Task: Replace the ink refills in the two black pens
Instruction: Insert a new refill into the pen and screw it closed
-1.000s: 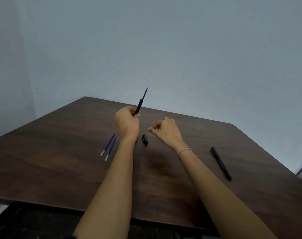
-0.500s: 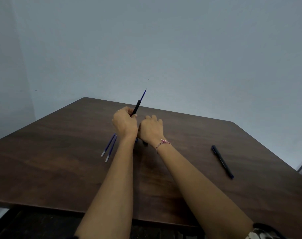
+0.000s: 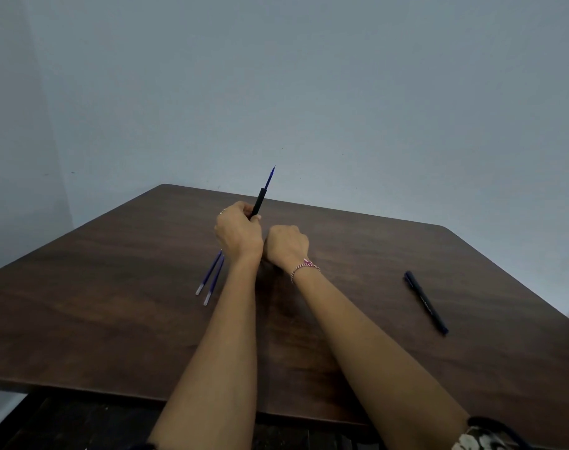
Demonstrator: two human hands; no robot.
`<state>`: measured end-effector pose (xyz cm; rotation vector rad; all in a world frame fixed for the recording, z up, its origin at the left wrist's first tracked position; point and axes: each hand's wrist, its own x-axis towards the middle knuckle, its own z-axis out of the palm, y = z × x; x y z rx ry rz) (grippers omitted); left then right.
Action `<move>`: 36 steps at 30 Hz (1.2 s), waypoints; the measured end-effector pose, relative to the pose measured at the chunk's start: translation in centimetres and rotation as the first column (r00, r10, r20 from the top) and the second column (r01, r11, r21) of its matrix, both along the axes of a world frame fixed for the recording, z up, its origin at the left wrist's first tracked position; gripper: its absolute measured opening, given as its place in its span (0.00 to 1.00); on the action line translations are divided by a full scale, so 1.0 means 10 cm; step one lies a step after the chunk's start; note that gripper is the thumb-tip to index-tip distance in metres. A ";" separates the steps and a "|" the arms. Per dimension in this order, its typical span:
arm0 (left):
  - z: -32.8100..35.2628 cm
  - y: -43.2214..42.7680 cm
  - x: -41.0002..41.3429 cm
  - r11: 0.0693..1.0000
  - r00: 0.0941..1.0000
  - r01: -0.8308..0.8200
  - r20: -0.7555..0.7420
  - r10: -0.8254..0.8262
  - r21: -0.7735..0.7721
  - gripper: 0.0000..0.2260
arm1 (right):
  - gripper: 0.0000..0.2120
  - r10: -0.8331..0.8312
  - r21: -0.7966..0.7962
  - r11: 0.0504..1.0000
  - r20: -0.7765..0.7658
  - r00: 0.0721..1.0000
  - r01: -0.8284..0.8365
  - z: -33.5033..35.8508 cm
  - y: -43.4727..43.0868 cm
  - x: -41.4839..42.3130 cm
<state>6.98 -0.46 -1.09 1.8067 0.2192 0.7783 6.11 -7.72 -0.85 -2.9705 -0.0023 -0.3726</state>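
Observation:
My left hand (image 3: 239, 237) grips a black pen barrel (image 3: 259, 203) that points up and away, with a blue refill (image 3: 270, 176) sticking out of its top. My right hand (image 3: 287, 246) is curled into a fist just to the right of it, knuckles up, low over the table. It covers the spot where a small black pen piece lay, so that piece is hidden. Two loose blue refills (image 3: 211, 277) lie side by side on the table, left of my left wrist. The second black pen (image 3: 426, 302) lies whole on the table at the right.
Everything rests on a dark wooden table (image 3: 114, 319) whose front edge is near me and whose far corner meets a plain grey wall. A dark floor shows below the front edge.
My right hand moved left from an open pose onto the small black piece and curled into a fist beside my left hand. The left hand stayed nearly still with the barrel.

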 end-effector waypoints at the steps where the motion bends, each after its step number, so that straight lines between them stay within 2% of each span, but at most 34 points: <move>1: 0.00 0.00 0.00 1.000 1.000 -0.002 0.000 0.002 0.001 0.05 | 0.13 -0.008 0.021 1.000 -0.007 1.000 0.008 0.00 0.01 0.01; 4: 0.01 0.00 0.01 1.000 1.000 -0.008 -0.006 0.008 0.008 0.05 | 0.10 -0.023 0.114 0.993 -0.033 0.999 0.027 0.02 0.01 0.01; 6: 0.01 0.01 0.01 1.000 1.000 -0.017 -0.008 0.017 0.005 0.05 | 0.06 -0.020 0.261 0.965 -0.040 0.999 0.029 0.07 -0.02 0.04; 8: 0.01 0.00 0.00 1.000 1.000 -0.015 -0.012 0.015 0.003 0.05 | 0.16 -0.014 0.423 0.906 -0.011 1.000 0.017 0.14 -0.12 0.04; 10: 0.03 -0.01 0.00 0.999 1.000 0.005 -0.028 -0.004 0.045 0.05 | 0.17 -0.024 0.548 0.836 0.045 0.999 -0.004 0.22 -0.29 0.03; 12: 0.04 -0.04 0.00 0.993 0.998 0.048 -0.045 -0.043 0.112 0.05 | 0.15 -0.067 0.685 0.728 0.091 0.994 -0.014 0.28 -0.52 0.02; 14: 0.05 -0.08 -0.01 0.982 0.995 0.092 -0.050 -0.085 0.166 0.05 | 0.13 -0.118 0.823 0.565 0.143 0.983 -0.052 0.29 -0.76 0.02; 16: 0.05 -0.12 -0.03 0.969 0.990 0.138 -0.052 -0.130 0.203 0.06 | 0.10 -0.176 0.899 0.397 0.274 0.945 -0.187 0.27 -0.97 0.01; 19: 0.03 -0.20 -0.04 0.945 0.983 0.183 -0.054 -0.175 0.271 0.06 | 0.07 -0.302 0.890 0.186 0.455 0.838 -0.417 0.19 -1.18 -0.03; 21: 0.03 -0.27 -0.06 0.923 0.978 0.209 -0.061 -0.200 0.322 0.06 | 0.07 -0.356 0.859 0.111 0.504 0.787 -0.500 0.17 -1.26 -0.06; 24: 0.03 -0.34 -0.10 0.885 0.969 0.247 -0.086 -0.232 0.394 0.06 | 0.07 -0.387 0.833 0.030 0.519 0.762 -0.552 0.18 -1.30 -0.08; 27: 0.02 -0.39 -0.10 0.862 0.962 0.272 -0.103 -0.253 0.428 0.06 | 0.05 -0.362 0.823 0.005 0.531 0.767 -0.567 0.17 -1.31 -0.08; 31: 0.00 -0.42 -0.11 0.825 0.952 0.304 -0.134 -0.274 0.477 0.07 | 0.17 -0.340 0.808 -0.042 0.541 0.769 -0.588 0.18 -1.32 -0.11; 36: -0.01 -0.46 -0.12 0.795 0.948 0.317 -0.141 -0.286 0.517 0.07 | 0.16 -0.314 0.807 -0.043 0.549 0.775 -0.589 0.21 -1.32 -0.12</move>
